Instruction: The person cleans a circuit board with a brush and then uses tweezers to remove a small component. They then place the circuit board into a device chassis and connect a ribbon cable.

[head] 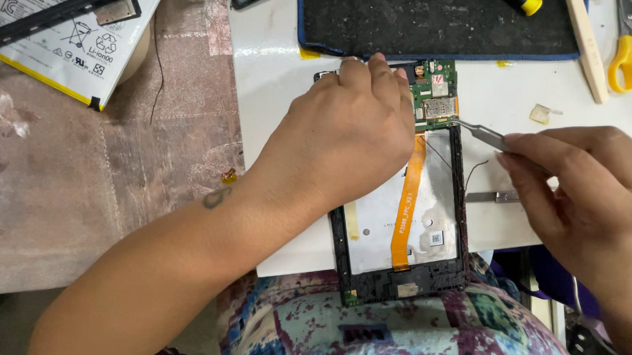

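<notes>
Head view: far left of the left hand (346,137), a white battery pack (69,46) lies on the worn brown surface. The left hand, fingers curled and palm down, presses flat on the upper part of an opened tablet frame (401,266), gripping nothing. Beneath its fingertips sits the green circuit board (437,94), with an orange ribbon cable (408,202) running down below the palm. The right hand (587,194), fingers pinched, holds metal tweezers (479,131) whose tip touches the board. Above the right hand lie yellow-handled scissors (627,57).
</notes>
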